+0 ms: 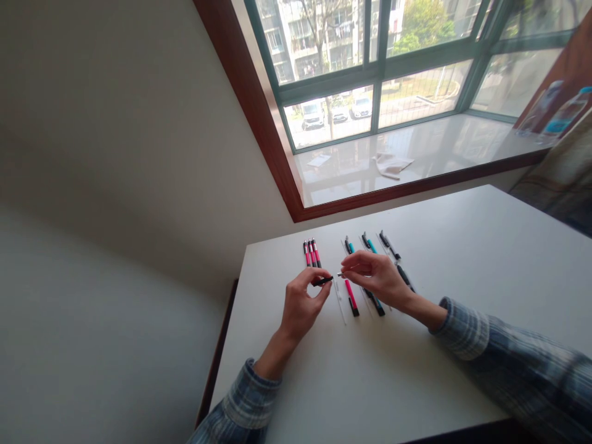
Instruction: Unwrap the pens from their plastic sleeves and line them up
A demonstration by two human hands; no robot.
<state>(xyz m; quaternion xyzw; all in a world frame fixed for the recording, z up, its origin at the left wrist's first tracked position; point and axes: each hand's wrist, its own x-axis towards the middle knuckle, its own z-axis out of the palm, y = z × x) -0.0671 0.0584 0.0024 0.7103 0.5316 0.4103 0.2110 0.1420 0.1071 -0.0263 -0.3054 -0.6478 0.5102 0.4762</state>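
Note:
My left hand [300, 302] pinches a short black pen part [322, 281] between thumb and fingers, above the table. Facing it, my right hand [377, 277] pinches a small silver pen tip [340, 274], a slight gap apart from the black part. Below them lie a thin white refill [340, 302] and a pink pen barrel [351, 297] with a black end. Several pink pens [311, 253] stand in a row behind my left hand. Teal and black pen parts [369, 242] lie behind and partly under my right hand.
The white table [361, 382] stands against the wall and a window sill [416, 148]. A black pen part [405, 277] lies right of my right hand, and another [390, 244] lies farther back. A crumpled cloth [392, 165] and plastic bottles [567, 114] are on the sill.

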